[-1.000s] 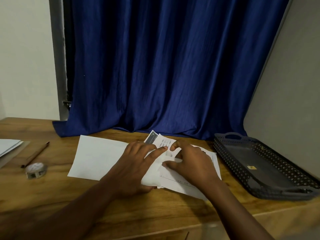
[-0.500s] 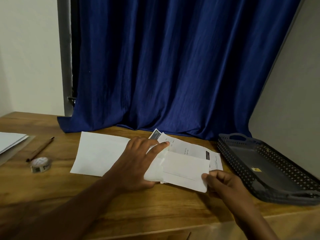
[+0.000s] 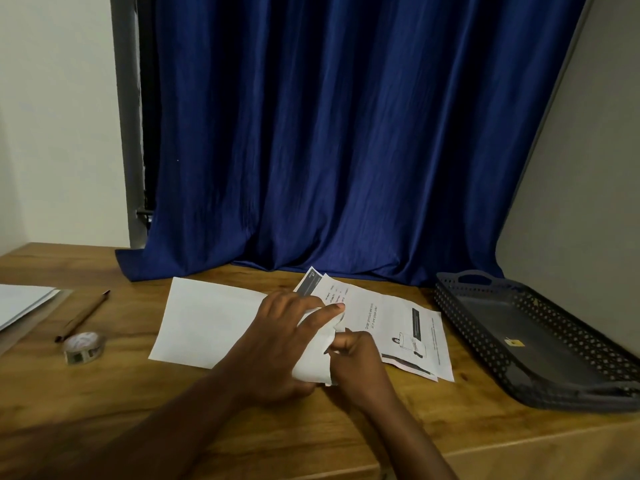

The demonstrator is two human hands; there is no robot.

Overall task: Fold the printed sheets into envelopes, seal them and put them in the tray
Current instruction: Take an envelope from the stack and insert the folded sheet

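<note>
1. The left hand [image 3: 277, 344] lies on a folded white sheet [image 3: 311, 362] at the middle of the wooden worktop [image 3: 121, 403], index finger stretched out, thumb under the sheet's near edge: its grip holds that sheet.
2. The right hand [image 3: 356, 362] has its fingers curled, pinching the folded sheet's right edge.
3. Just beside, to the right, printed sheets [image 3: 398, 327] lie flat; 1 line seems to read "Order products and more", the rest is too small.
4. A blank white sheet [image 3: 207, 320] lies left, partly under the left hand.
5. The dark perforated tray [image 3: 485, 313] sits at the right, bearing a small yellow sticker [image 3: 514, 342].
6. A tape roll [image 3: 83, 348] and pencil [image 3: 83, 315] lie far left.
</note>
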